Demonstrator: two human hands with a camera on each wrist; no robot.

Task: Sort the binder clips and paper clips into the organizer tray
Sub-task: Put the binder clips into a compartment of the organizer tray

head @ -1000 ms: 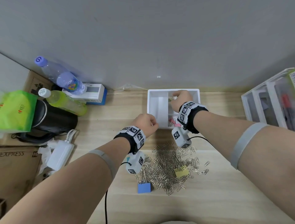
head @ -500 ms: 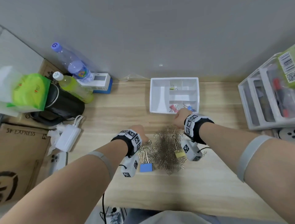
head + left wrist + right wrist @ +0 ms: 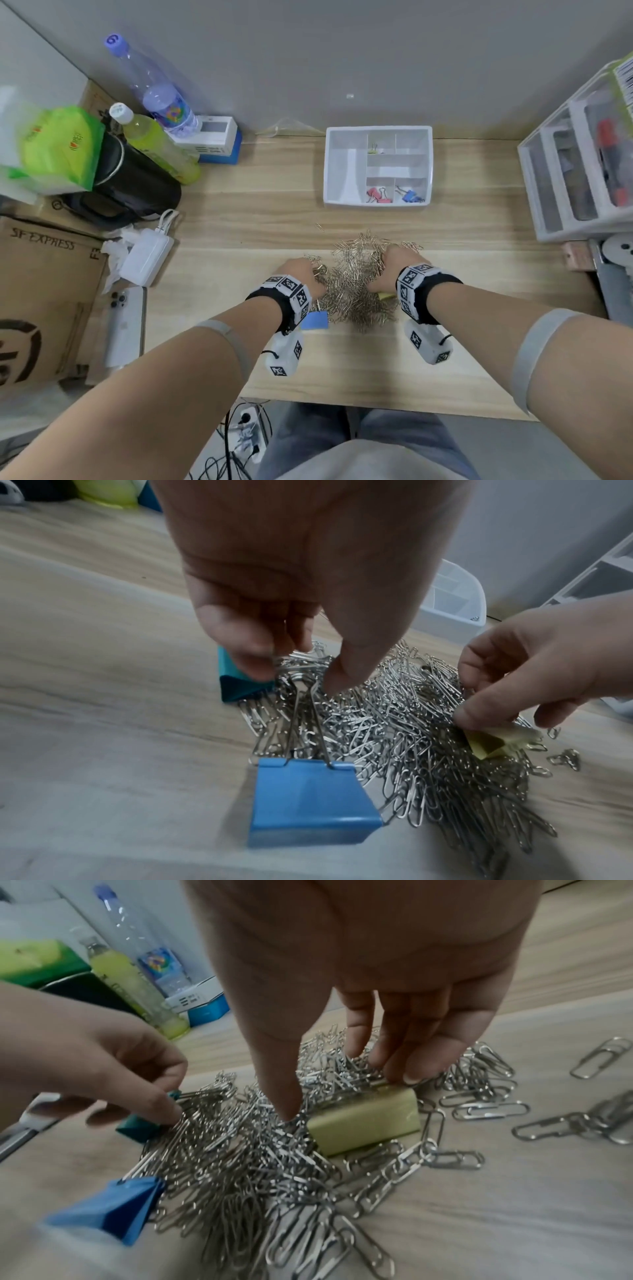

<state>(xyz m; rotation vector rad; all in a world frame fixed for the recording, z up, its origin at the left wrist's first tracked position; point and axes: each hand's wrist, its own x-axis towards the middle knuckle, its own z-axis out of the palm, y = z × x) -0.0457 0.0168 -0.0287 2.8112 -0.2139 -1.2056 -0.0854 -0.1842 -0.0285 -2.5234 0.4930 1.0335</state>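
Note:
A heap of silver paper clips lies mid-desk. The white organizer tray stands behind it, with a yellow-green clip, pink clips and blue clips in separate compartments. My left hand pinches the wire handles of a blue binder clip at the heap's left edge. A teal binder clip lies just behind those fingers. My right hand reaches down into the heap. Its thumb and fingers grip a yellow binder clip half buried in paper clips.
Bottles, a black kettle, a white charger, a phone and a cardboard box crowd the left. A clear drawer unit stands at the right. Loose paper clips lie right of the heap.
My right hand has left the tray and come back to the heap, onto the yellow clip. My left hand has dropped from near the tray to the blue clip's handles.

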